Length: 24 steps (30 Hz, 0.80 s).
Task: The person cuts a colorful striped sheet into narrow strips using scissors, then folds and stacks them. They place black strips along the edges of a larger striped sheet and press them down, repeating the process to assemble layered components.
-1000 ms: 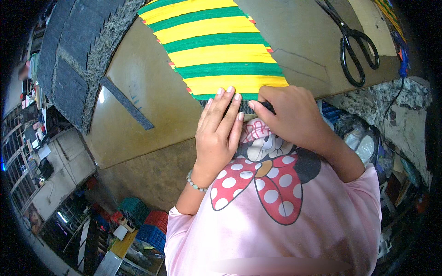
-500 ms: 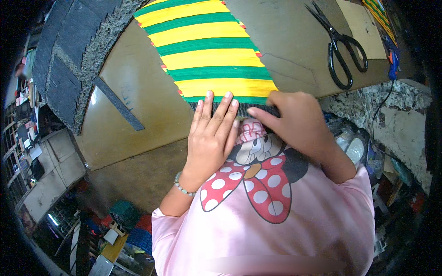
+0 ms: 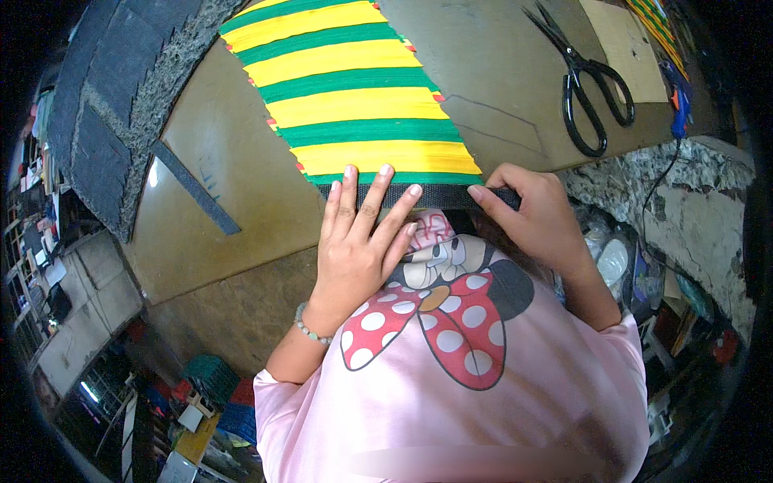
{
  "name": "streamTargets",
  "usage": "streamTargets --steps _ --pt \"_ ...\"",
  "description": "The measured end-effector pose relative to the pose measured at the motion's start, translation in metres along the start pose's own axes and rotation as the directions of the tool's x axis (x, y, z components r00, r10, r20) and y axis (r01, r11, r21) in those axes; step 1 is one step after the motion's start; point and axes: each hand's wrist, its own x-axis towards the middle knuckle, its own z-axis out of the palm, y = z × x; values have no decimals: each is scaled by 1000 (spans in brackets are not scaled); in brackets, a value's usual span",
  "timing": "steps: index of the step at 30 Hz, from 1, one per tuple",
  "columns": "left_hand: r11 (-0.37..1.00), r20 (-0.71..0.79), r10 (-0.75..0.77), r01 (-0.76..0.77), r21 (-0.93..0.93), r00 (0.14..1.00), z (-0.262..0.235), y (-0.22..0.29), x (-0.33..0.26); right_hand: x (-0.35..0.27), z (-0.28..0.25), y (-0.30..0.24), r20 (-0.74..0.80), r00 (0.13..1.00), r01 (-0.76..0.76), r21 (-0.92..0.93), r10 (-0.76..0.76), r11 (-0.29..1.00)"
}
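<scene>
From where I stand, a green-and-yellow striped panel lies on the tabletop, a black woven strip along its near end. The left hand rests flat across the strip, fingers spread, gripping nothing. The right hand pinches the strip's right end, thumb against curled fingers. Black-handled scissors lie farther right.

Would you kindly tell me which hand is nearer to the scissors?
Right: the right hand, pinching the black strip, is below and left of the scissors; the left hand is farther left.
</scene>
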Motion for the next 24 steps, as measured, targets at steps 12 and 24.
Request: streamTargets --steps 12,24 --pt "999 -24 14 -14 38 1000 3 -1 -1 -7 5 -6 -143 988 11 -269 -51 963" --pt "990 -95 109 -100 99 989 24 6 -5 -27 26 4 91 915 -332 726 394 602"
